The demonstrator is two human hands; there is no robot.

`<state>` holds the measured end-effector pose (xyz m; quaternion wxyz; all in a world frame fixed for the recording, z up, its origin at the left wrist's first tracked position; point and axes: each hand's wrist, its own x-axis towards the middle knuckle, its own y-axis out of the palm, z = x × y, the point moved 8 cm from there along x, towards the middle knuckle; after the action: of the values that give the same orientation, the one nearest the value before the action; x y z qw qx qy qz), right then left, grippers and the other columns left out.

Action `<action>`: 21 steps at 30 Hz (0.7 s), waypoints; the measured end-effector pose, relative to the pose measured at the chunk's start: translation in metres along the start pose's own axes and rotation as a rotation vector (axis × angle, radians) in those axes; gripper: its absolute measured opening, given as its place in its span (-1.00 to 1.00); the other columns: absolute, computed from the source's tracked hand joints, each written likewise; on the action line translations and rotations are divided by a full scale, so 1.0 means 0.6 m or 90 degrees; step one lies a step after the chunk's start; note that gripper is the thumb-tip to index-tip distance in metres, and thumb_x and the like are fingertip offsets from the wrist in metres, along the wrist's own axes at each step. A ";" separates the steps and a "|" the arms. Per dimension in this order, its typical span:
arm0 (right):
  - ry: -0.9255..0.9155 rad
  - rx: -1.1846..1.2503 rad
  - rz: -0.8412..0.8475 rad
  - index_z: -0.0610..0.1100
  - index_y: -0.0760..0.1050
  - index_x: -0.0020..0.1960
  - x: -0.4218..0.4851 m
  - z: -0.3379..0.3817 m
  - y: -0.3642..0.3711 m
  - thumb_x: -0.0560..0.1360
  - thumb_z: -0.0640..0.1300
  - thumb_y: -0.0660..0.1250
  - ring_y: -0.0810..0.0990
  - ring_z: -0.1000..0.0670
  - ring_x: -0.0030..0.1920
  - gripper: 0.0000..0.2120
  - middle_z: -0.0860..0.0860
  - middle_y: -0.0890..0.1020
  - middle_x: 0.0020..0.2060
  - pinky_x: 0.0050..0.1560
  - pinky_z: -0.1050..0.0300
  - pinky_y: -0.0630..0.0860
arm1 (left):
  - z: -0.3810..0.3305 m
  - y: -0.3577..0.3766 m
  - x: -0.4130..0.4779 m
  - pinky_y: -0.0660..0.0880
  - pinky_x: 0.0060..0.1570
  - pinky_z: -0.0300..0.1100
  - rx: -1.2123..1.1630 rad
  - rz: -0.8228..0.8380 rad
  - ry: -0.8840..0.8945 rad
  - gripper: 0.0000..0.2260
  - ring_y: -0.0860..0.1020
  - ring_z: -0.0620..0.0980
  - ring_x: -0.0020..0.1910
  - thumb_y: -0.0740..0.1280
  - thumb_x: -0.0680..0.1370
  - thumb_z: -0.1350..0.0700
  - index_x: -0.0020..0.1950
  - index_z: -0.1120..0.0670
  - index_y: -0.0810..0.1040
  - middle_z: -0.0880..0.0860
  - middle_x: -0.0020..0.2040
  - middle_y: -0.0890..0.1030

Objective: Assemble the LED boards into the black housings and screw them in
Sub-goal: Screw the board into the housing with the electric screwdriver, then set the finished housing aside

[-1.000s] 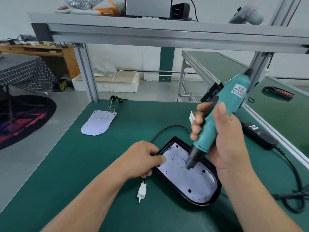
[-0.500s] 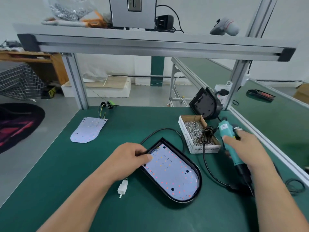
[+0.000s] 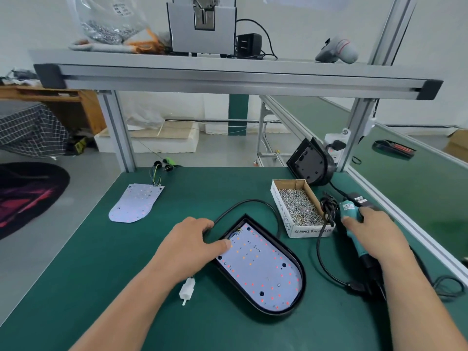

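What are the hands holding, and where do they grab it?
The right hand grips the screwdriver by its teal handle. The left hand only rests on the housing rim.

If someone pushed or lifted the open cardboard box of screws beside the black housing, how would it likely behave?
The screw box is filled with loose metal screws, so probably heavy for its size and unlikely to tip when pushed. Open-topped, it would likely spill if tilted. Its thin card walls may flex under a one-sided grip.
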<state>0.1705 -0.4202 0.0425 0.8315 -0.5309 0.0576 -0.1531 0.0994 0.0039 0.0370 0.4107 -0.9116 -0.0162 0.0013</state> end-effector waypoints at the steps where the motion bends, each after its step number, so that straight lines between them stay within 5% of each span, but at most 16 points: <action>1: 0.001 -0.003 0.007 -0.17 0.52 0.08 -0.001 0.000 0.001 0.62 0.12 0.32 0.59 -0.24 -0.09 -0.67 -0.22 0.58 0.00 -0.03 -0.12 0.58 | -0.001 0.000 -0.001 0.61 -0.05 0.12 0.014 -0.006 0.001 -0.54 0.56 0.01 -0.23 0.40 0.36 -0.37 -0.04 -0.01 0.63 0.06 -0.12 0.61; 5: -0.060 0.005 -0.073 -0.24 0.54 0.36 -0.015 0.028 -0.022 0.62 0.01 0.37 0.44 -0.32 0.38 -0.58 -0.27 0.54 0.32 0.33 -0.22 0.47 | 0.000 0.003 -0.004 0.61 0.07 0.11 -0.001 -0.013 -0.015 -0.54 0.63 0.03 -0.06 0.38 0.36 -0.38 -0.05 -0.01 0.58 0.03 -0.07 0.67; 8: -0.205 0.193 -0.181 -0.02 0.65 0.23 -0.073 0.108 -0.064 0.63 -0.01 0.35 0.60 -0.07 0.19 -0.78 0.00 0.70 0.12 0.24 -0.04 0.53 | 0.003 0.005 -0.001 0.61 0.13 0.08 -0.014 -0.028 -0.029 -0.57 0.66 0.01 0.02 0.44 0.44 -0.30 0.05 0.03 0.63 -0.01 0.02 0.71; 11: -0.342 0.249 -0.061 0.13 0.59 -0.03 -0.140 0.208 -0.037 0.58 0.17 0.30 0.59 0.14 -0.20 -0.84 0.19 0.67 -0.21 -0.13 0.34 0.46 | 0.004 0.006 -0.002 0.61 0.13 0.05 0.003 -0.045 -0.030 -0.64 0.66 -0.03 0.04 0.46 0.52 -0.24 0.12 0.01 0.63 -0.06 0.03 0.71; 16: -0.432 -0.087 0.198 -0.01 0.47 -0.01 -0.185 0.268 0.089 0.63 0.38 0.16 0.56 -0.03 0.00 -0.55 0.07 0.54 -0.04 0.07 -0.02 0.47 | 0.010 0.001 -0.002 0.64 0.05 0.05 -0.019 -0.063 -0.059 -0.70 0.68 0.01 -0.02 0.44 0.53 -0.21 0.05 0.00 0.65 -0.03 -0.05 0.72; 21: -0.440 -0.085 0.267 -0.07 0.34 -0.18 -0.180 0.268 0.105 0.65 0.26 0.22 0.50 -0.06 -0.08 -0.57 0.03 0.46 -0.15 -0.06 -0.05 0.39 | 0.015 0.011 -0.002 0.68 0.01 0.21 -0.145 -0.028 -0.088 -0.80 0.61 0.07 -0.24 0.42 0.47 -0.16 -0.15 -0.05 0.58 -0.03 -0.21 0.67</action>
<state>0.1220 -0.2224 0.0474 0.7788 -0.5807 -0.1083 0.2109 0.0982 0.0060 0.0259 0.3024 -0.9495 -0.0642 0.0534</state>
